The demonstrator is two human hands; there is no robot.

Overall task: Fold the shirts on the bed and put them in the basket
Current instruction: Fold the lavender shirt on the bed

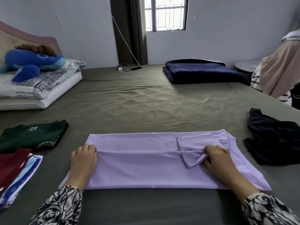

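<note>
the bed (146,101), under a wrinkled olive-grey sheet, filled the room up to pale walls, a barred window (165,13) and a dark curtain (129,30). at its near edge lay the lilac shirt (138,168), partly folded lengthwise; the left hand (84,158) gripped the fold at one end, the right hand (217,158) pinched the bunched sleeve at the other. folded shirts (30,137) sat at the near left edge, a crumpled black shirt (272,143) at the right edge. a blue plush toy (32,62) rested on pillows (45,88) at the far left corner, a folded navy blanket (203,72) near the far right corner, a charger and cable (128,69) at the far edge.
</note>
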